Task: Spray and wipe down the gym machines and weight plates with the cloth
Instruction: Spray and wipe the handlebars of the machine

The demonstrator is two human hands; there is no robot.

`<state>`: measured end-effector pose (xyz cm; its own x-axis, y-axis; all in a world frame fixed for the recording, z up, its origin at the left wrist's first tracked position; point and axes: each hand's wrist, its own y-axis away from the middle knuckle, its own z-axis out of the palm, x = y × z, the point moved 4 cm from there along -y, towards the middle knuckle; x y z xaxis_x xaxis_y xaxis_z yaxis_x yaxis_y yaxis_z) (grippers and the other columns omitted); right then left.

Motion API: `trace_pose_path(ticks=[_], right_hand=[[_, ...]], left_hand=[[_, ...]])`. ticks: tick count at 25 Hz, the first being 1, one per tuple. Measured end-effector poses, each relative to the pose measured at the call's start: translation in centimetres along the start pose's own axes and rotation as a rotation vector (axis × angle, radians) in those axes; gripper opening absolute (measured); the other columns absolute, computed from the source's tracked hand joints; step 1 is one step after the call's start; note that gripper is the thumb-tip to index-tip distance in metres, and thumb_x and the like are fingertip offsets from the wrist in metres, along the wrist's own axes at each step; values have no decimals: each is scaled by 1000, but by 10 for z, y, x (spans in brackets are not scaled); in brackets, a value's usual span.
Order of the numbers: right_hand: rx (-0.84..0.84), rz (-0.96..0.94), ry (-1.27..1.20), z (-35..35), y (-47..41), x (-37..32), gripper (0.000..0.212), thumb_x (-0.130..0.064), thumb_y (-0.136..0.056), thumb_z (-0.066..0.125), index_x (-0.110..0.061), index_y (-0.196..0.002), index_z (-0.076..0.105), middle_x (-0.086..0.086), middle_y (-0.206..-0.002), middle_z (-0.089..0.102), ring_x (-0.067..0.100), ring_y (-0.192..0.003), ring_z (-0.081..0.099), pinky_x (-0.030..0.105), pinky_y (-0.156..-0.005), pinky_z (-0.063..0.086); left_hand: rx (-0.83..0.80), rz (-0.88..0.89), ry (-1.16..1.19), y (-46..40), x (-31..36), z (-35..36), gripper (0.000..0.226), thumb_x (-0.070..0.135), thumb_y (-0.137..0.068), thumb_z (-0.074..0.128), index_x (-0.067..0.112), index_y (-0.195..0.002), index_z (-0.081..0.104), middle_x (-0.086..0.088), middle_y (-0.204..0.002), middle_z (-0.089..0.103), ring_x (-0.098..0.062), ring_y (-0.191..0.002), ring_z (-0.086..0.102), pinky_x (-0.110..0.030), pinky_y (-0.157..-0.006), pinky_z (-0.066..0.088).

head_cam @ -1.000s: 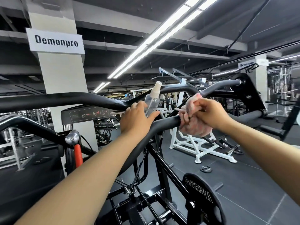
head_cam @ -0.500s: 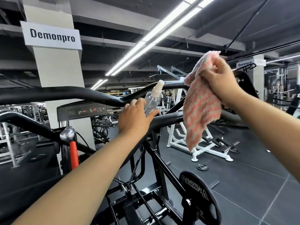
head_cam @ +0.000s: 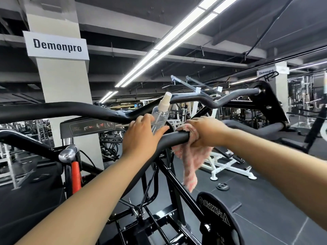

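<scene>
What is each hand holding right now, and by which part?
The left hand holds the spray bottle by its lower body, resting on the handlebar. The right hand grips the pink cloth by its upper part, wrapped over the handlebar; the rest hangs free.

"Demonpro" stands in black letters on a white rectangular sign (head_cam: 56, 45) on the grey concrete pillar at ten o'clock, again on a small white sign (head_cam: 266, 73) at two o'clock, and "OLYMPIA" in white on the black round weight plate (head_cam: 216, 215) at five o'clock.
</scene>
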<state>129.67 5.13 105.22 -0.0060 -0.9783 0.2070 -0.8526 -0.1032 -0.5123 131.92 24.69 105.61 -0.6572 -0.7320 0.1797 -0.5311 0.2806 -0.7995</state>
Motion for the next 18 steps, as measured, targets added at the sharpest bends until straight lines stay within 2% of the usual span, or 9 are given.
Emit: trace_pose_path(ticks=[3,5,7,9,11,13,15,17,18], right_hand=[[321,-33,88,16,0,-28,51,-48,-64,68,-30,-111,58,-5,-98,64,25,-91,60,36,-79,50],[534,-26,76,22,3,-28,42,-44,-58,77,-22,-92,64,-2,-80,65,28,-73,62,34,-65,48],[633,-24,106,25,3,-24,30,-33,-61,77,-17,-82,62,1,-75,63,28,-67,60,34,-58,47],[658,-40,136,31,3,-16,16,-26,-71,60,-15,-83,61,3,-81,62,29,-72,58,34,-59,48],[665,-25,131,37,8,2,16,-21,-74,54,-13,-86,60,6,-87,62,30,-77,57,36,-59,49],[647,53,114,43,15,29,23,-13,-67,71,-10,-88,61,10,-89,60,32,-78,57,38,-59,51],[571,130,107,46,20,54,47,-13,-51,85,-10,-92,62,10,-87,59,31,-76,56,36,-61,52],[513,154,126,45,22,65,56,-16,-46,87,-11,-95,60,9,-86,58,30,-75,54,36,-61,51],[513,160,138,45,23,68,53,-17,-50,87,-11,-96,60,10,-85,58,31,-74,54,36,-60,50]], left_hand=[[10,13,-36,1,1,-1,49,56,-88,47,20,-120,48,1,-125,52,-20,-114,47,-30,-84,38],[10,2,-35,2,1,-2,49,56,-87,47,19,-119,48,0,-124,53,-21,-114,48,-32,-84,39],[8,-13,-25,2,1,-3,49,56,-87,47,19,-119,49,0,-124,53,-21,-114,48,-31,-82,39],[9,-20,-31,3,0,-3,48,55,-87,48,19,-119,49,0,-124,53,-21,-113,48,-31,-82,38],[11,-22,-40,4,0,-3,48,56,-87,48,20,-118,49,1,-123,53,-20,-113,48,-30,-83,38],[7,-15,-49,3,1,-2,48,56,-87,47,20,-119,49,2,-123,53,-20,-114,47,-30,-85,38],[4,-11,-57,2,1,-2,48,56,-87,46,20,-119,48,3,-124,53,-19,-115,46,-30,-85,38],[5,-11,-57,2,1,-2,48,56,-87,46,20,-118,48,3,-124,53,-18,-115,46,-29,-85,37],[5,-14,-54,2,1,-2,48,56,-87,47,20,-118,48,3,-124,52,-19,-116,46,-30,-86,37]])
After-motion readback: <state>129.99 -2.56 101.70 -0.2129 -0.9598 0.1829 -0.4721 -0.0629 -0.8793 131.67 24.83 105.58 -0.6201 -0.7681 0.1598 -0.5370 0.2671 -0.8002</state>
